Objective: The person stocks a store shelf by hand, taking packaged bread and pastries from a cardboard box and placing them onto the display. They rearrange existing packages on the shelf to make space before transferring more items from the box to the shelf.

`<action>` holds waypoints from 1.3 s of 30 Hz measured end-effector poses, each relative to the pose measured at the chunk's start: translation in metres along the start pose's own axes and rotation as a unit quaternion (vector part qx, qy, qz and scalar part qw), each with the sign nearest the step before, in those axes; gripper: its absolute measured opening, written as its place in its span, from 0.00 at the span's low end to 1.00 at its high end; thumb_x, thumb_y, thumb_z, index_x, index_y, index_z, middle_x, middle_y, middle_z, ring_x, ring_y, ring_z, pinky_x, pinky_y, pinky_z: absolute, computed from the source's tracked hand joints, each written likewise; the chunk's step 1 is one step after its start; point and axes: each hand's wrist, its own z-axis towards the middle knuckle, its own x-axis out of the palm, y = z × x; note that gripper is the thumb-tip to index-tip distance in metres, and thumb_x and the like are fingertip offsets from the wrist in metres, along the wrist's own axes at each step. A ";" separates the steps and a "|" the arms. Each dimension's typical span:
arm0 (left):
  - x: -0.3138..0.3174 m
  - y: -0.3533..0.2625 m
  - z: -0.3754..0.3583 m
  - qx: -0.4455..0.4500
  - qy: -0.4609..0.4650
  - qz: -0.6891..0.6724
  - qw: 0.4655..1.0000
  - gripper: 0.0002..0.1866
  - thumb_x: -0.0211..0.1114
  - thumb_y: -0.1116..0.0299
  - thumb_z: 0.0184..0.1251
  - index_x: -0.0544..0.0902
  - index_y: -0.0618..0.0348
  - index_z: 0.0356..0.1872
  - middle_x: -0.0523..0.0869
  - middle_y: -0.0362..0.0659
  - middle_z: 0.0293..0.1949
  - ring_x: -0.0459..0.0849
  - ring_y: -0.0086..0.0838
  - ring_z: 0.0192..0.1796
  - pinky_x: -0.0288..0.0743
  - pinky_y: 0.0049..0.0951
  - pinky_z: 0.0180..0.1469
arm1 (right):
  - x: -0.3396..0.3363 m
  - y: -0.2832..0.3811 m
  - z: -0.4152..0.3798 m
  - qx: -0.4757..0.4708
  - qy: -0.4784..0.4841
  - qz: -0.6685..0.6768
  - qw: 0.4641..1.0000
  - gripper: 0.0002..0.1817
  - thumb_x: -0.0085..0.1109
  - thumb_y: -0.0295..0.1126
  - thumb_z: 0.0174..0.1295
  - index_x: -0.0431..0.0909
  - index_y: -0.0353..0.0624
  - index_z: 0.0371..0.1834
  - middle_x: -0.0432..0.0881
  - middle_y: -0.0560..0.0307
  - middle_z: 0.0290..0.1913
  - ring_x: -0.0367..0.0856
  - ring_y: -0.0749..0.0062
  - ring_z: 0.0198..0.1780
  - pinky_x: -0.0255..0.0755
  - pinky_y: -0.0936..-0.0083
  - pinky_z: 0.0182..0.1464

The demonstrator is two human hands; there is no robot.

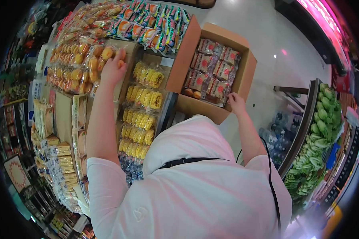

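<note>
Clear-bagged, round golden buns [76,59] lay in close rows at ten o'clock; flat red-printed packs [224,70] filled an open carton [249,71] at one.

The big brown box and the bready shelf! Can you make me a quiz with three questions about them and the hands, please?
1. Pick one. Where is the left hand?
A) among the leafy vegetables
B) at the bagged round buns
C) on the plastic bottles

2. True or false? The right hand is at the edge of the open cardboard box.

3. Fill in the colour. The snacks in clear bags, lined up in rows between the buns and the box, are ____.

Key: 1 B; 2 true; 3 yellow.
</note>
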 end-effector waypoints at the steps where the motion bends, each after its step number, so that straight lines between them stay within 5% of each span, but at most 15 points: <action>1: -0.006 -0.006 -0.003 -0.053 0.024 -0.136 0.989 0.36 0.63 0.60 0.67 0.61 0.31 0.75 0.81 0.45 0.42 0.83 0.34 0.43 0.77 0.33 0.45 | -0.003 -0.001 -0.003 0.033 0.028 0.101 0.994 0.08 0.54 0.32 0.70 0.80 0.40 0.42 0.82 0.56 0.27 0.82 0.75 0.32 0.76 0.76 0.36; 6: -0.028 -0.044 -0.046 -0.222 0.051 -0.617 0.754 0.36 0.64 0.58 0.69 0.61 0.51 0.75 0.81 0.38 0.42 0.79 0.18 0.42 0.73 0.21 0.42 | -0.008 0.022 0.000 0.056 0.081 0.198 0.975 0.11 0.47 0.33 0.75 0.79 0.40 0.46 0.82 0.62 0.35 0.82 0.78 0.38 0.76 0.80 0.42; 11: -0.022 -0.120 -0.098 -0.114 -0.039 -0.600 0.791 0.37 0.69 0.64 0.65 0.62 0.57 0.72 0.81 0.41 0.46 0.80 0.22 0.43 0.75 0.25 0.46 | -0.006 0.128 -0.002 0.026 0.214 0.329 0.919 0.14 0.45 0.36 0.77 0.75 0.41 0.56 0.82 0.59 0.45 0.82 0.75 0.48 0.76 0.76 0.51; 13: -0.024 -0.156 -0.118 0.000 -0.043 -0.432 0.901 0.39 0.71 0.66 0.62 0.61 0.60 0.72 0.80 0.46 0.48 0.81 0.30 0.45 0.75 0.30 0.50 | -0.011 0.188 -0.019 -0.003 0.280 0.392 0.876 0.17 0.45 0.36 0.77 0.70 0.42 0.63 0.80 0.57 0.52 0.80 0.74 0.54 0.76 0.74 0.55; 17: -0.001 -0.212 -0.138 0.183 -0.065 -0.279 0.940 0.39 0.72 0.67 0.58 0.64 0.63 0.70 0.79 0.51 0.51 0.80 0.43 0.51 0.76 0.36 0.54 | -0.003 0.252 -0.046 -0.035 0.314 0.493 0.810 0.21 0.49 0.32 0.75 0.63 0.44 0.69 0.76 0.57 0.59 0.76 0.74 0.60 0.73 0.75 0.58; 20: 0.007 -0.213 -0.144 0.260 -0.056 -0.249 0.931 0.35 0.71 0.68 0.58 0.68 0.62 0.67 0.79 0.53 0.53 0.78 0.46 0.54 0.76 0.39 0.56 | 0.001 0.248 -0.029 -0.008 0.254 0.299 0.920 0.24 0.54 0.30 0.72 0.63 0.47 0.70 0.76 0.58 0.59 0.74 0.74 0.61 0.74 0.76 0.57; 21: 0.008 -0.212 -0.147 0.279 -0.049 -0.250 0.926 0.33 0.70 0.68 0.59 0.69 0.63 0.66 0.78 0.53 0.54 0.78 0.48 0.56 0.76 0.40 0.56 | 0.002 0.238 -0.019 -0.005 0.262 0.338 0.904 0.24 0.57 0.29 0.70 0.65 0.47 0.69 0.76 0.59 0.58 0.76 0.74 0.56 0.75 0.77 0.54; 24: 0.026 -0.184 -0.160 0.244 0.014 -0.264 0.933 0.24 0.67 0.68 0.61 0.76 0.62 0.59 0.79 0.52 0.56 0.78 0.46 0.57 0.76 0.40 0.57 | 0.013 0.177 0.019 -0.005 0.285 0.236 0.929 0.25 0.62 0.30 0.66 0.68 0.44 0.65 0.81 0.53 0.52 0.81 0.70 0.50 0.76 0.74 0.51; 27: 0.035 -0.168 -0.182 0.173 0.062 -0.260 0.948 0.18 0.66 0.69 0.62 0.79 0.61 0.53 0.79 0.50 0.56 0.79 0.46 0.57 0.75 0.40 0.58 | 0.011 0.130 0.038 -0.164 0.289 -0.127 0.935 0.23 0.67 0.30 0.61 0.72 0.40 0.58 0.83 0.44 0.47 0.84 0.60 0.48 0.76 0.69 0.51; 30: 0.043 -0.161 -0.200 0.145 0.098 -0.277 0.945 0.16 0.65 0.69 0.63 0.80 0.61 0.51 0.79 0.50 0.54 0.80 0.46 0.55 0.75 0.40 0.58 | 0.031 0.077 0.041 -0.151 0.277 -0.182 0.931 0.21 0.69 0.31 0.56 0.74 0.37 0.51 0.83 0.39 0.44 0.83 0.50 0.49 0.75 0.63 0.51; 33: 0.046 -0.157 -0.209 0.141 0.102 -0.297 0.939 0.16 0.65 0.69 0.63 0.80 0.60 0.51 0.80 0.50 0.53 0.80 0.46 0.55 0.76 0.39 0.57 | 0.051 0.055 0.039 -0.137 0.279 -0.198 0.930 0.19 0.69 0.29 0.56 0.74 0.38 0.48 0.80 0.44 0.45 0.80 0.52 0.47 0.75 0.62 0.48; 39: 0.042 -0.158 -0.212 0.117 0.091 -0.296 0.944 0.16 0.64 0.69 0.64 0.80 0.60 0.52 0.80 0.50 0.53 0.80 0.46 0.54 0.76 0.39 0.56 | 0.070 0.038 0.030 -0.299 0.141 -0.288 0.899 0.16 0.70 0.31 0.53 0.76 0.41 0.41 0.78 0.46 0.40 0.78 0.47 0.45 0.73 0.58 0.47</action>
